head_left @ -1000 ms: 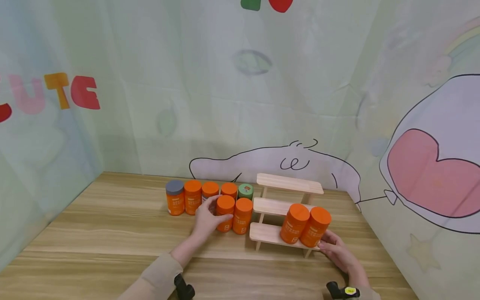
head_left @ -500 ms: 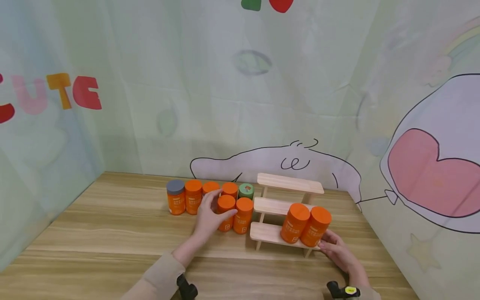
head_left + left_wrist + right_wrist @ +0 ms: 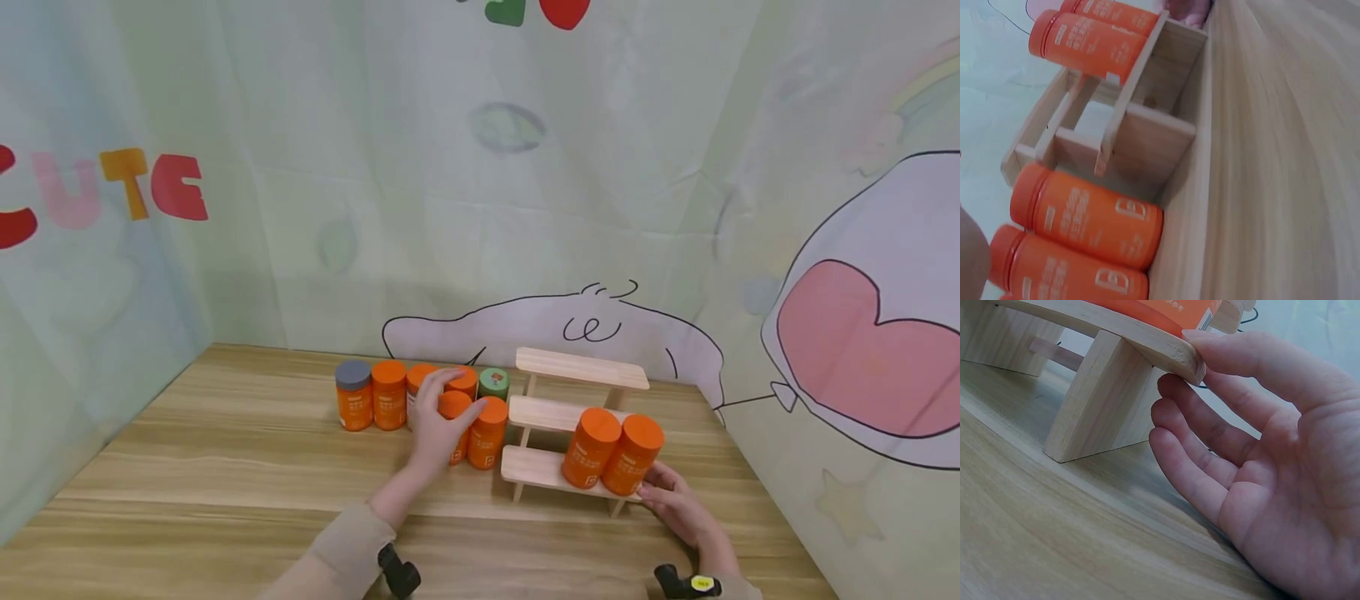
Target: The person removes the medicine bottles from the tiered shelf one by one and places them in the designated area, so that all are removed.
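Note:
My left hand [image 3: 433, 433] reaches over the cluster of jars, fingers spread behind a front orange jar [image 3: 455, 405] and thumb across its near side. Another orange jar [image 3: 488, 437] stands directly right of that one, beside the wooden step stand [image 3: 528, 464]. My right hand [image 3: 681, 506] pinches the right end of the stand's lowest step, thumb on top and fingers [image 3: 1175, 440] curled beneath. Two orange jars [image 3: 592, 450] stand side by side on that step. The left wrist view shows both front jars [image 3: 1091, 215] upright on the table, with little of the hand visible.
Behind the left hand runs a back row: a grey-lidded jar [image 3: 354, 398], several orange-lidded jars [image 3: 389, 400] and a green-lidded one [image 3: 493, 382]. The stand's middle step [image 3: 540, 412] and top step [image 3: 581, 368] carry no jars. A printed curtain [image 3: 337, 167] hangs behind the table.
My left hand has shifted right, its fingers now over the back-row lids and its thumb near the right front jar. My right hand stays at the stand's end, and the jars stay put.

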Demonstrator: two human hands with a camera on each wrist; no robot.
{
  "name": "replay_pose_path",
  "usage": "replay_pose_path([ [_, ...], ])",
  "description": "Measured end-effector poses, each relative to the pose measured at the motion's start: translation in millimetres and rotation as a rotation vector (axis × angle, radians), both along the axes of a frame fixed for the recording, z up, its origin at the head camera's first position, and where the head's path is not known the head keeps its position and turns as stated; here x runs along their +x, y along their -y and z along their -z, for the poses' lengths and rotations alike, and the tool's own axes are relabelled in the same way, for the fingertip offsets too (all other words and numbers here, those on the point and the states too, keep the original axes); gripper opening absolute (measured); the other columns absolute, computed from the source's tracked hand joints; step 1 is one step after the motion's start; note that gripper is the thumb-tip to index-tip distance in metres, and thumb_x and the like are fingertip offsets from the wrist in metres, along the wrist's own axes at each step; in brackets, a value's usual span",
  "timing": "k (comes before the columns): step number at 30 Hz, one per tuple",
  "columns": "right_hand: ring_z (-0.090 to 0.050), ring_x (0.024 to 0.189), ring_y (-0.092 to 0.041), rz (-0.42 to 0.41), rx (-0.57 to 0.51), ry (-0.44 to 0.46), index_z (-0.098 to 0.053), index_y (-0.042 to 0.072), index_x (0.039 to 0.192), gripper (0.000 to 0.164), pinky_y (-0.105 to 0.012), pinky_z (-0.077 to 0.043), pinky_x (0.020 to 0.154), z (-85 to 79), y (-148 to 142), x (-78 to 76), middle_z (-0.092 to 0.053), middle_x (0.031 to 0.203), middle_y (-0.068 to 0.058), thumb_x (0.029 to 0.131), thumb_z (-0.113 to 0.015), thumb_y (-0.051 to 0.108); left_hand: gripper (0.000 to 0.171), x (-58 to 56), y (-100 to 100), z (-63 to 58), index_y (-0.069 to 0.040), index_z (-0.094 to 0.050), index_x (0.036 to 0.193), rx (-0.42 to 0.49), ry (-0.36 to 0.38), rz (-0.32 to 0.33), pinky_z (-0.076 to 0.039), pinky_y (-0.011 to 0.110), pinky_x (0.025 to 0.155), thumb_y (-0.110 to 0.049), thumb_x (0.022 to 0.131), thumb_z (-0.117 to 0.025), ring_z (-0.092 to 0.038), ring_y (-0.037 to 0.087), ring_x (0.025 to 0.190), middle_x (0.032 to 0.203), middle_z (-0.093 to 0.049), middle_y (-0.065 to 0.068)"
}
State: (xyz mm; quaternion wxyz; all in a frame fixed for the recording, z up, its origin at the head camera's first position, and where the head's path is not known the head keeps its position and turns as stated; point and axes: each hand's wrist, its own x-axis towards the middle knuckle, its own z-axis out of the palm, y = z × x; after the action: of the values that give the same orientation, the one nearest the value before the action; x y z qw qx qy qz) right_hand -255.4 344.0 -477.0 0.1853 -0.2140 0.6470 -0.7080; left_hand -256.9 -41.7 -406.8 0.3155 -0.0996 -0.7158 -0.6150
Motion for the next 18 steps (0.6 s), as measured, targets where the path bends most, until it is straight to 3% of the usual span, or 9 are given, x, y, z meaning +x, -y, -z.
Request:
replay_pose_path([
  [7, -0.057, 0.112, -0.001, -0.004, -0.019, -0.002, -0.057, 0.035, 0.122, 0.046, -0.019, -0.048, 0.095, 0.4, 0, 0.3, -0.06, 0.122, 0.014, 0.098, -0.042, 0.0, 0.045, 2.4, -33, -5.1, -0.002, -0.064, 0.118, 0.005, -0.045, 0.089, -0.04, 0.057, 0.103, -0.01, 0.078, -0.082, -0.054, 0.032, 0.118, 0.122, -0.061, 0.013],
  [13, -0.056, 0.112, 0.0, 0.003, -0.009, 0.013, -0.057, 0.037, 0.122, 0.045, -0.018, -0.048, 0.095, 1.2, 0, -0.3, -0.059, 0.122, 0.015, 0.098, -0.042, 0.001, 0.053, 10.7, -60, -8.2, -0.008, -0.06, 0.128, 0.026, 0.063, 0.204, -0.036, 0.053, 0.111, -0.015, 0.079, -0.081, -0.048, 0.031, 0.13, 0.133, -0.059, 0.011],
  [18, -0.056, 0.112, -0.001, 0.0, -0.003, 0.013, -0.057, 0.037, 0.122, 0.045, -0.019, -0.048, 0.095, 0.7, 0, 0.2, -0.059, 0.121, 0.014, 0.098, -0.042, 0.001, 0.062, 13.8, -77, -8.3, -0.009, -0.053, 0.138, 0.036, 0.126, 0.358, -0.037, 0.046, 0.113, -0.016, 0.082, -0.079, -0.046, 0.027, 0.135, 0.143, -0.053, 0.01],
])
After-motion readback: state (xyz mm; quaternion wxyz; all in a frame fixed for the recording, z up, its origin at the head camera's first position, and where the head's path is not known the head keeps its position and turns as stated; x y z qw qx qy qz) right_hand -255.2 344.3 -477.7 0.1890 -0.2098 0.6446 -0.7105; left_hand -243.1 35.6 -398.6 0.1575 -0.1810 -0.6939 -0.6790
